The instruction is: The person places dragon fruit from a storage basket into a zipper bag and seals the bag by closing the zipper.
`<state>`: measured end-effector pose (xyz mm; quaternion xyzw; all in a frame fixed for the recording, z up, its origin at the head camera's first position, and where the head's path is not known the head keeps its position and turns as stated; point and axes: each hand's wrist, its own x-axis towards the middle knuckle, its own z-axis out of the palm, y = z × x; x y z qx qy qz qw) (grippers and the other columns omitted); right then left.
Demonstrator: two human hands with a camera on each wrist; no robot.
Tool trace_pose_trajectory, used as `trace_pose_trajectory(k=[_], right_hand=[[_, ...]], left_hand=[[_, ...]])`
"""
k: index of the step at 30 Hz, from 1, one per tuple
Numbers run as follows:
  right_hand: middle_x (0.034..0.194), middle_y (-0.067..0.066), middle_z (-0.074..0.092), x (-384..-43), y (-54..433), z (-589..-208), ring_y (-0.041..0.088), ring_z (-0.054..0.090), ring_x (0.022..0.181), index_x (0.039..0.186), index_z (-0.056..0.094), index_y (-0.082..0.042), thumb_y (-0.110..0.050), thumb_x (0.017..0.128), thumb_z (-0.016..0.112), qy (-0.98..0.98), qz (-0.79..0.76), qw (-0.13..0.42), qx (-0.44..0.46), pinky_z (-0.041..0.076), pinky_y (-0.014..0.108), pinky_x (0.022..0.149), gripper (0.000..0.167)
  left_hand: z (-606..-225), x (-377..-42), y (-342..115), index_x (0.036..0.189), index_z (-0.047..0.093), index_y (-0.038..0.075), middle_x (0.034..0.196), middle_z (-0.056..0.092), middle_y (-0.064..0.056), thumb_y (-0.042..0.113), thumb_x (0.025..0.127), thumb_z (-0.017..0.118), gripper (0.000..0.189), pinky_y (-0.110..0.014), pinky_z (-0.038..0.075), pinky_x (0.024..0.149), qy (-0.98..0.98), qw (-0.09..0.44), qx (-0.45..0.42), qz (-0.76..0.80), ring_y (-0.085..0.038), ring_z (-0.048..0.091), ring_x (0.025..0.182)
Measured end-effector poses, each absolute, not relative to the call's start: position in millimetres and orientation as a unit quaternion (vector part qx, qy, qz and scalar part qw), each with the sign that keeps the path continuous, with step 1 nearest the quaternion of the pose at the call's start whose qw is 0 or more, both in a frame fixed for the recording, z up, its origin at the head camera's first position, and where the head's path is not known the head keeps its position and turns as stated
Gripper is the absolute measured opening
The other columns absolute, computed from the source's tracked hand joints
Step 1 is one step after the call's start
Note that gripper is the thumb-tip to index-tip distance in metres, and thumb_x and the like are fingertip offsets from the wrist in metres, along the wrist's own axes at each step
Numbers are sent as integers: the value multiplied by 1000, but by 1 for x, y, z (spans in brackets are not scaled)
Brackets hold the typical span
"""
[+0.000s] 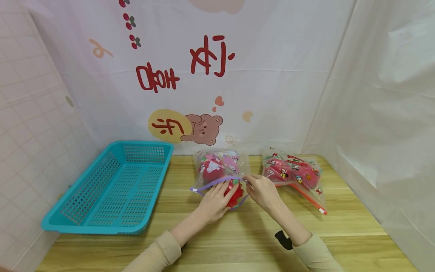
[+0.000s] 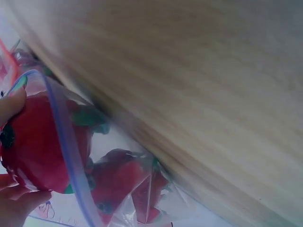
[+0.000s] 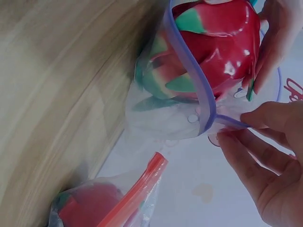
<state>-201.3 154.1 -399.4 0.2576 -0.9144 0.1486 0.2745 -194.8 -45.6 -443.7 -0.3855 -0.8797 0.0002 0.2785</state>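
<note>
A toy dragon fruit (image 1: 235,199), red with green-tipped scales, sits in the mouth of a clear zip bag (image 1: 200,158) edged in purple. My left hand (image 1: 214,203) grips it, thumb and fingers on opposite sides in the left wrist view. Deeper in the bag, more red and green fruit (image 2: 120,184) shows through the plastic. With thumb and fingers, my right hand (image 1: 263,192) pinches the right end of the purple zip rim (image 3: 196,75). The rim stands spread around the dragon fruit (image 3: 227,54).
To the right lies a second printed zip bag (image 1: 292,170) with a red-orange zip and red fruit inside. A blue-green plastic basket (image 1: 154,204) stands on the left of the wooden table (image 1: 238,245). Behind is a white printed cloth (image 1: 272,94).
</note>
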Motion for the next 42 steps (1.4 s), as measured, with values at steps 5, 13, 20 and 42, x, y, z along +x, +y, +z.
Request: trace_pose_trajectory(k=[5, 13, 20, 42], right_hand=[[78, 5, 73, -202, 153, -401, 7, 54, 49, 91, 74, -7, -1, 77, 71, -907, 163, 286, 264, 39, 15, 46, 16], [70, 2, 70, -205, 151, -402, 7, 55, 49, 86, 74, -6, -3, 76, 74, -899, 155, 302, 275, 40, 16, 46, 11], [62, 1, 65, -203, 150, -401, 4, 46, 46, 84, 75, -3, 0, 72, 75, -897, 155, 308, 278, 35, 14, 44, 13], [66, 3, 68, -203, 154, -405, 6, 48, 44, 82, 74, -4, 0, 70, 76, -888, 139, 341, 276, 35, 13, 42, 12]], left_hand=[[-449, -196, -46, 139, 47, 17, 146, 43, -15, 25, 79, 76, 67, -41, 51, 96, -856, 288, -424, 75, -28, 45, 134], [-451, -195, -46, 141, 43, 22, 152, 36, -12, 28, 76, 79, 75, -39, 44, 106, -845, 281, -432, 142, -25, 37, 141], [-450, -197, -38, 143, 42, 22, 152, 36, -12, 28, 80, 75, 70, -37, 38, 111, -863, 260, -406, 149, -23, 35, 142], [-446, -198, -35, 142, 43, 24, 151, 39, 5, 28, 83, 70, 65, -35, 36, 112, -829, 278, -429, 228, -15, 32, 143]])
